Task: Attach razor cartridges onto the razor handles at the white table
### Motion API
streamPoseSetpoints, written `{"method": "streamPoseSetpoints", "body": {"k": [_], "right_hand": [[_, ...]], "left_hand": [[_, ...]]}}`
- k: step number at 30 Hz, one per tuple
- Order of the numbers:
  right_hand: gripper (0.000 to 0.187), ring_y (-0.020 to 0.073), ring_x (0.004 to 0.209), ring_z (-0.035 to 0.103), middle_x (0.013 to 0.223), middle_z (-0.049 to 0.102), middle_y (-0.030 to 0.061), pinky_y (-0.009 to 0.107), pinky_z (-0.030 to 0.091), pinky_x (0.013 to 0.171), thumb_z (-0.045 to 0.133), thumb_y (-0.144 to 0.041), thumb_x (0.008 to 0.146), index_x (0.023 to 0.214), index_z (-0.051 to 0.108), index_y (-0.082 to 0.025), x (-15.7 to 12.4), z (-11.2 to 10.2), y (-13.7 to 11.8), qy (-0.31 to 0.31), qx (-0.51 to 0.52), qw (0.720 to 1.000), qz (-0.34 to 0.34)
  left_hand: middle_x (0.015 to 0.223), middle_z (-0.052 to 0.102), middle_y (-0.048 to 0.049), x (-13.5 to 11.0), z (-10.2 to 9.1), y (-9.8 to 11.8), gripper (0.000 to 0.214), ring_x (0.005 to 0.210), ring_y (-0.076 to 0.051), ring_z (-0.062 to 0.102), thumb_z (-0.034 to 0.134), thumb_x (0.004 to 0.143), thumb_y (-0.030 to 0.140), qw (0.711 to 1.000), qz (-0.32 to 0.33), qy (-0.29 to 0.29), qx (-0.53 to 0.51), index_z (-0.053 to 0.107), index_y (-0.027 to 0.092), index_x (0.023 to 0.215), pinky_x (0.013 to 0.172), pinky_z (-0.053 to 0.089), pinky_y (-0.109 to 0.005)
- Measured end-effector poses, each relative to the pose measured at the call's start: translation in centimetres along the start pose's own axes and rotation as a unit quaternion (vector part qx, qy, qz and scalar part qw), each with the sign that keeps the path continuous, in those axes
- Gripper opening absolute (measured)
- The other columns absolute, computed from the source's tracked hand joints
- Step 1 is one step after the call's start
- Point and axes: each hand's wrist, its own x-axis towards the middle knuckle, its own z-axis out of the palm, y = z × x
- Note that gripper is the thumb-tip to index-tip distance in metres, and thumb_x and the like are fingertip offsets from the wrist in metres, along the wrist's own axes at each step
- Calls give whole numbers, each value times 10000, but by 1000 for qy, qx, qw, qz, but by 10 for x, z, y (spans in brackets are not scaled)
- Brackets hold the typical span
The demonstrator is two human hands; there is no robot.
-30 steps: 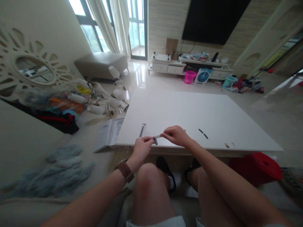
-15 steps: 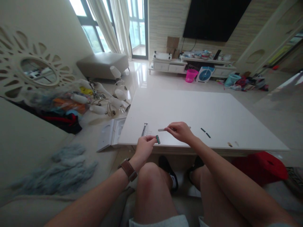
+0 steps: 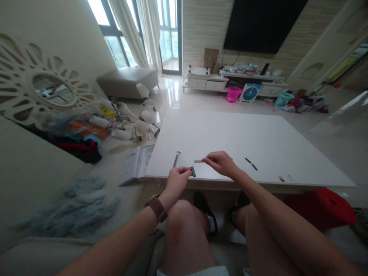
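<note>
My left hand (image 3: pixel 177 181), wearing a brown-strapped watch, pinches a small green-and-black rectangular piece (image 3: pixel 193 171) that looks like a razor cartridge, just over the table's near edge. To its right, my right hand (image 3: pixel 220 162) is closed around a slim pale stick (image 3: pixel 198 161), whose light end points left toward the piece without touching it. Behind my left hand lie a silver handle (image 3: pixel 176 158) with a forked head and some small clear plastic bits (image 3: pixel 181 163). Right of my right hand, two dark green strips (image 3: pixel 251 164) rest on the white table (image 3: pixel 224 132).
Small scraps (image 3: pixel 281 178) lie near the table's right front. An open white box (image 3: pixel 132 165) is on the floor by its left side, near a chandelier (image 3: pixel 140 124). A red roll-shaped object (image 3: pixel 320 209) sits by the right front; a low cabinet (image 3: pixel 205 82) stands beyond.
The camera view has shifted slightly, so everything appears a little lower and to the right. Both hands keep nearly the same pose and hold the same things.
</note>
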Motion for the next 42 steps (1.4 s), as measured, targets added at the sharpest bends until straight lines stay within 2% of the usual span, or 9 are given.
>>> {"method": "streamPoseSetpoints", "body": {"k": [6, 8, 13, 20, 25, 29, 36, 40, 42], "right_hand": [[410, 101, 558, 452, 603, 585, 12, 245, 295, 576, 502, -433, 968, 728, 695, -163, 0, 1, -8, -76, 32, 995, -56], [417, 103, 564, 457, 607, 587, 15, 248, 295, 578, 505, -435, 966, 712, 689, -161, 2, 1, -7, -65, 22, 997, -45], [443, 106, 547, 440, 602, 582, 18, 259, 287, 567, 494, -451, 967, 696, 681, -154, 2, -5, 4, 34, 8, 999, 20], [404, 104, 563, 460, 617, 579, 18, 253, 302, 576, 517, -424, 959, 723, 701, -153, -4, -5, -1, -15, 37, 999, -26], [398, 100, 563, 455, 609, 565, 9, 244, 303, 576, 522, -431, 957, 736, 702, -153, -2, -2, -7, -33, 49, 997, -45], [409, 97, 556, 454, 600, 567, 6, 239, 304, 575, 528, -446, 953, 722, 698, -155, -2, -1, -6, -69, 51, 995, -52], [395, 109, 573, 472, 648, 602, 27, 257, 288, 581, 523, -447, 956, 755, 718, -169, -1, -7, -2, 4, -2, 1000, -13], [395, 104, 559, 463, 626, 588, 18, 249, 292, 571, 532, -457, 950, 751, 722, -174, -4, -5, -6, -66, 30, 996, -51], [417, 104, 564, 464, 628, 592, 22, 250, 288, 573, 524, -468, 953, 735, 716, -170, -4, -4, -7, -73, 21, 996, -46]], "left_hand": [[679, 687, -36, 0, -1, 0, 222, 590, -129, 499, 653, 667, 295, 1000, 6, 3, 0, 779, 136, 757, 573, 333, -255], [708, 702, -46, -1, -1, 1, 206, 614, -136, 519, 655, 667, 277, 1000, 9, 3, -3, 780, 139, 755, 590, 349, -256], [708, 718, -63, 0, 0, 1, 180, 639, -157, 555, 679, 663, 264, 1000, 6, -1, -12, 787, 150, 751, 610, 384, -266], [674, 699, -44, -1, 1, 3, 186, 618, -143, 538, 686, 647, 273, 1000, 6, -2, -12, 786, 150, 743, 610, 379, -264], [633, 656, -22, -2, 2, 3, 234, 537, -113, 458, 664, 657, 303, 1000, -8, 8, -7, 774, 133, 775, 534, 315, -252], [661, 665, -29, -1, 1, 2, 268, 549, -116, 467, 661, 661, 321, 1000, -19, 7, -4, 772, 124, 806, 521, 307, -247], [699, 698, -45, -2, 2, 3, 194, 615, -133, 519, 681, 638, 279, 1000, 4, 0, -14, 777, 145, 740, 590, 352, -254], [690, 695, -43, -3, 1, 3, 196, 628, -139, 527, 661, 661, 284, 1000, 11, 4, -10, 779, 146, 737, 601, 361, -257], [670, 689, -41, -3, 1, 3, 185, 623, -139, 522, 662, 653, 274, 1000, 14, 1, -3, 776, 144, 717, 598, 359, -257]]}}
